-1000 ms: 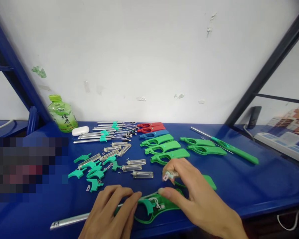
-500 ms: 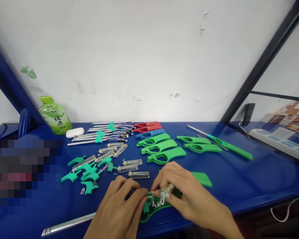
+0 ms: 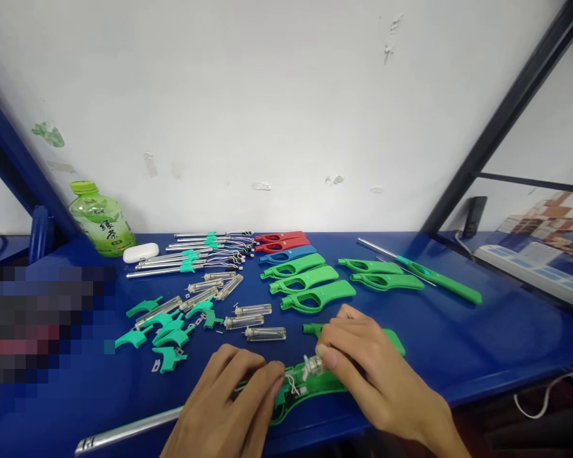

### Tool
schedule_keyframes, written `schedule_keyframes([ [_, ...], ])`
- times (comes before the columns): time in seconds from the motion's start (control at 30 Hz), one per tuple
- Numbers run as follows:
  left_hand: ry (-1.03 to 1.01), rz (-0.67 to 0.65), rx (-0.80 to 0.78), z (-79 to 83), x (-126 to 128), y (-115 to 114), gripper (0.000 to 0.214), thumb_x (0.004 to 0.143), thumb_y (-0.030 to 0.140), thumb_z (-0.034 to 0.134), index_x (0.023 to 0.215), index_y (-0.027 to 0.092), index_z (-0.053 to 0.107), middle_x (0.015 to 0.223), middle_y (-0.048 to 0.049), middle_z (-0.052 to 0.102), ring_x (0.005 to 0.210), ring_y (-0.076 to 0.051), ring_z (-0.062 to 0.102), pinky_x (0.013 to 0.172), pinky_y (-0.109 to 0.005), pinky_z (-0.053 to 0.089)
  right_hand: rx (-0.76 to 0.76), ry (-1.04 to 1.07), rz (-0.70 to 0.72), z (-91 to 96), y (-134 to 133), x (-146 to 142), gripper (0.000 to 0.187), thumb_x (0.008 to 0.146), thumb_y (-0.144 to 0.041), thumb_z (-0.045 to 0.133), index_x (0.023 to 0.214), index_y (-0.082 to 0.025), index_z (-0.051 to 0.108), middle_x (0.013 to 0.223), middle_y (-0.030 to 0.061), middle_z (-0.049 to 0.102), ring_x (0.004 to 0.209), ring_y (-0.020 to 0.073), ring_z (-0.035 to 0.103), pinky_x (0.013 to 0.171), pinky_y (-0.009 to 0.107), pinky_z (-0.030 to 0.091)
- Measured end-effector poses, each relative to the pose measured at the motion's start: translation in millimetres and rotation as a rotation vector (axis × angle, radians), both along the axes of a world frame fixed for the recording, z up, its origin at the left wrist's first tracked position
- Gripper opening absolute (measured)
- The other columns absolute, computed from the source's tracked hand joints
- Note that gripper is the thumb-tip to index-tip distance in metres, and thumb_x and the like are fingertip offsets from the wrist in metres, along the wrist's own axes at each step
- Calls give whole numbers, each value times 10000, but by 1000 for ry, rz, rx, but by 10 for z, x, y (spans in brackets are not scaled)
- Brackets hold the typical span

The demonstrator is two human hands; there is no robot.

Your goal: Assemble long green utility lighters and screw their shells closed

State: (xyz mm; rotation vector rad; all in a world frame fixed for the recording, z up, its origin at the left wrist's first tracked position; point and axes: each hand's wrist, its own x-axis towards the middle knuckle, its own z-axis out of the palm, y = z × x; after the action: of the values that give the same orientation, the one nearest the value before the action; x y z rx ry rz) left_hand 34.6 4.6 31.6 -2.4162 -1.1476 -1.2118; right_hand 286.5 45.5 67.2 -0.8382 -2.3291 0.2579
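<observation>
A blue workbench is seen from above, against a white wall. At its front edge an open green lighter shell is laid flat, with a metal tube stretched out to its left. The left hand is spread loosely, not clenched, and its fingertips are pressed on the shell's left end. A small clear part is pinched between thumb and fingers of the right hand and held against the shell's inside. Just behind, clear tanks and teal triggers are scattered. Further back, coloured shells are set in rows. A green bottle is stood at the far left.
</observation>
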Motion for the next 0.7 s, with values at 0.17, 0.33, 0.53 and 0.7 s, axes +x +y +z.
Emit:
schedule_keyframes([
  [0.17,-39,-40,-31,-8,-23,-14,159,1155,277,651,1200,245,799,1005,-54,755,894,-192,692,806,-293,643,25,27,28,-31,8,-31,365,1246,-283,435,922,-235,595,796,-59,652,695,146,525,788,340,388],
  [0.33,-43,-110,-73,-29,-66,-40,231,1135,39,573,1246,195,703,1024,-30,727,898,-161,639,825,-264,600,5,37,48,-60,-17,-34,325,1226,-250,469,936,-236,614,809,-66,668,707,144,529,818,346,374],
  [0.53,-50,-138,-116,-32,-78,-49,237,1132,32,586,1265,200,685,1040,-22,701,915,-151,629,832,-257,590,-12,46,65,-67,-1,-32,297,1210,-223,487,950,-236,631,837,-59,699,721,149,545,818,354,365],
  [0.7,-32,-140,-117,-28,-77,-64,233,1140,36,566,1257,197,686,1027,-22,695,904,-152,615,834,-263,588,-10,54,70,-68,10,-31,285,1207,-219,495,957,-238,632,839,-71,698,718,143,542,818,350,371],
])
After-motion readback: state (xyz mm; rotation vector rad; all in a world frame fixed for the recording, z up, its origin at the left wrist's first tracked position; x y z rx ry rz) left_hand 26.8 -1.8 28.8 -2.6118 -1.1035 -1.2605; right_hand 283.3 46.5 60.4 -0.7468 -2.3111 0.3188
